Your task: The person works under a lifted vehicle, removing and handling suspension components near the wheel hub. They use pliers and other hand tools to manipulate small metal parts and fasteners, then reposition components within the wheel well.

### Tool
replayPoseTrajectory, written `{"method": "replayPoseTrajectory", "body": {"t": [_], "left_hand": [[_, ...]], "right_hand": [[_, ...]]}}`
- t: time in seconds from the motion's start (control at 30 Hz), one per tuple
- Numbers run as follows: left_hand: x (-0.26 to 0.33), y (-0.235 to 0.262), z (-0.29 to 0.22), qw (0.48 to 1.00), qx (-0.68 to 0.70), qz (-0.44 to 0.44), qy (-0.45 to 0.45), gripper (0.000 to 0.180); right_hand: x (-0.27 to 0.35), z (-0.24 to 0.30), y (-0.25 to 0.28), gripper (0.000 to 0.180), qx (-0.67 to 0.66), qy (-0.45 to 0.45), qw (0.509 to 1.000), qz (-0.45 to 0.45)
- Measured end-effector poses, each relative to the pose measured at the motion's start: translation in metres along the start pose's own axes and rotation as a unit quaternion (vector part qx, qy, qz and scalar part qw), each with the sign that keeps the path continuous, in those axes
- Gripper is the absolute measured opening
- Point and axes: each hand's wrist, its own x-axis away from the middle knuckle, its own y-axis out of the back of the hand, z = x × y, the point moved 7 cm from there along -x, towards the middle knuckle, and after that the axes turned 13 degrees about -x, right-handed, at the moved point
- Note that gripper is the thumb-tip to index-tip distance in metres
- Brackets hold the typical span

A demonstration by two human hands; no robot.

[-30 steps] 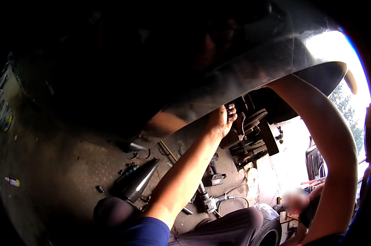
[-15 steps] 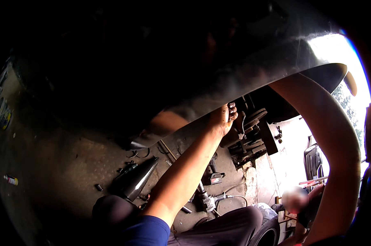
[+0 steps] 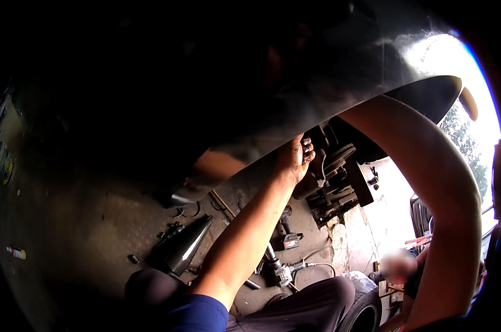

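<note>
A dark, glossy car body panel [image 3: 339, 94] fills the upper part of the view, its curved lower edge running along a wheel arch. My left hand [image 3: 296, 157] is at that edge, its fingers curled inward; what they hold, if anything, is hidden. Just right of it are a round brake disc [image 3: 339, 159] and dark suspension parts [image 3: 339, 196]. My right forearm [image 3: 427, 144] arches up from the lower right and passes behind the panel, which covers the right hand.
On the concrete floor lie a long dark cone-shaped piece [image 3: 187, 246], a cordless power tool [image 3: 289, 235], an air tool with a hose [image 3: 283, 272] and a spray can [image 3: 17, 253]. A tire [image 3: 365, 312] stands beside my knee. Another person [image 3: 408, 271] is at the lower right.
The panel edge, both my arms and my left hand sit slightly further left and higher in the picture. The left hand's curled pose looks the same.
</note>
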Motion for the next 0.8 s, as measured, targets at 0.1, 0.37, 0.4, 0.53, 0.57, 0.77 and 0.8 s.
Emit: {"method": "replayPoseTrajectory", "body": {"t": [0.1, 0.37, 0.4, 0.53, 0.57, 0.77, 0.8], "left_hand": [[0.000, 0.004, -0.007, 1.000, -0.008, -0.008, 0.000, 0.048], [0.005, -0.006, -0.015, 0.998, 0.040, -0.004, 0.041, 0.065], [0.006, -0.012, -0.015, 0.996, 0.073, 0.013, 0.055, 0.065], [0.008, -0.035, -0.019, 0.968, 0.195, 0.123, 0.095, 0.074], [0.008, -0.039, -0.019, 0.949, 0.246, 0.169, 0.099, 0.075], [0.009, -0.055, -0.015, 0.955, 0.270, 0.097, 0.074, 0.068], [0.013, -0.053, -0.020, 0.983, 0.174, -0.052, 0.040, 0.068]], "right_hand": [[0.006, 0.004, 0.001, 0.043, 0.053, -0.006, 0.999, 0.008], [0.144, 0.027, 0.027, 0.040, 0.578, 0.128, 0.792, -0.152], [0.160, 0.019, 0.037, 0.038, 0.553, 0.114, 0.807, -0.174], [0.207, -0.011, 0.060, 0.032, 0.393, 0.130, 0.879, -0.235], [0.209, -0.021, 0.067, 0.032, 0.368, 0.099, 0.895, -0.232], [0.213, -0.047, 0.084, 0.033, 0.286, 0.041, 0.929, -0.230], [0.210, -0.053, 0.088, 0.033, 0.300, 0.041, 0.924, -0.231]]}}
